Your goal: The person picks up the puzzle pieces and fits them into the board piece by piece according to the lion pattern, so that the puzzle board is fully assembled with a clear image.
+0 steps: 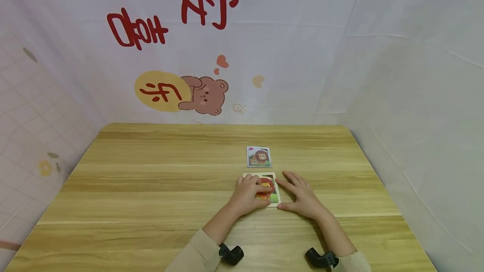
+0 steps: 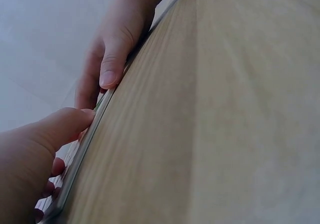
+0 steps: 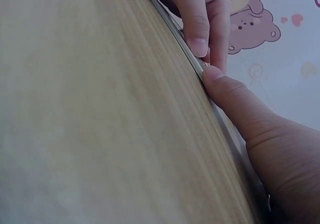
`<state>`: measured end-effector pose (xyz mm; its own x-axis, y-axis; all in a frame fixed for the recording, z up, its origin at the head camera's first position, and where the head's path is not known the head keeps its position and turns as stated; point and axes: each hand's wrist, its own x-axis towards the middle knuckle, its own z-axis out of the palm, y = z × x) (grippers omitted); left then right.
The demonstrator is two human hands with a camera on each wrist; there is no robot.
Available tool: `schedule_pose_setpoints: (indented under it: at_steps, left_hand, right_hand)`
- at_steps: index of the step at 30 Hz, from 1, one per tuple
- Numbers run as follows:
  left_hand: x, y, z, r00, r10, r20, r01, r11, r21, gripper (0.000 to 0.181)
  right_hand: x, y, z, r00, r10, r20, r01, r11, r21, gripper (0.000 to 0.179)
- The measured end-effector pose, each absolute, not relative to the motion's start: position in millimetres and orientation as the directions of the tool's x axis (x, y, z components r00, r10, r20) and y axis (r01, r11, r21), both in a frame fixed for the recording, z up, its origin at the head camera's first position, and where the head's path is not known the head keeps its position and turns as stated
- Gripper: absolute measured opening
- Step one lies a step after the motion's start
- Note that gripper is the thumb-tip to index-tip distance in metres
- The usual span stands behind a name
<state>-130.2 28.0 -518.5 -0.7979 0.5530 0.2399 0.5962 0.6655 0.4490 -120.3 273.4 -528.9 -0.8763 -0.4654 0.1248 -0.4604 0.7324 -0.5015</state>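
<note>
A small pale-framed picture board (image 1: 277,194) with a red-maned lion, looking like a jigsaw, lies on the wooden table. My left hand (image 1: 247,194) rests over its left half and hides much of the picture. The index finger reaches across the lion, with the thumb lower down near the bottom edge. At the board's right side is my right hand (image 1: 304,198), fingers spread, its index fingertip by the upper edge and its thumb by the lower right corner. In the right wrist view, the left thumb (image 3: 199,46) points down close to the right thumb (image 3: 214,74).
A lion picture card (image 1: 259,157) lies just beyond the board. The wooden table (image 1: 132,192) extends wide to the left, its back edge against a white printed cloth (image 1: 287,62). Black wrist devices (image 1: 231,255) sit on both forearms.
</note>
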Motion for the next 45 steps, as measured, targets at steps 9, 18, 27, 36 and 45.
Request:
schedule_pose_setpoints:
  at_steps: [9,18,27,36,45]
  left_hand:
    - [-130.7,26.9,-512.2,-0.786,0.575,0.228,0.614,0.683,0.396,0.036]
    - [-131.3,27.3,-515.6,-0.779,0.570,0.261,0.625,0.671,0.399,0.029]
    - [-132.5,27.8,-519.3,-0.764,0.584,0.273,0.643,0.660,0.388,0.030]
    - [-132.3,23.7,-515.3,-0.800,0.542,0.256,0.588,0.626,0.512,0.030]
    - [-134.6,3.6,-500.2,-0.805,0.515,0.293,0.580,0.583,0.568,0.032]
  right_hand:
    - [-121.1,273.5,-528.3,-0.875,-0.467,0.131,-0.464,0.728,-0.505,0.079]
    - [-120.4,273.8,-528.3,-0.874,-0.467,0.134,-0.466,0.730,-0.500,0.079]
    - [-119.4,274.0,-527.2,-0.877,-0.464,0.128,-0.460,0.731,-0.503,0.079]
    - [-119.0,271.9,-524.9,-0.872,-0.471,0.132,-0.468,0.725,-0.504,0.079]
    - [-118.1,271.5,-524.3,-0.877,-0.463,0.126,-0.458,0.729,-0.508,0.080]
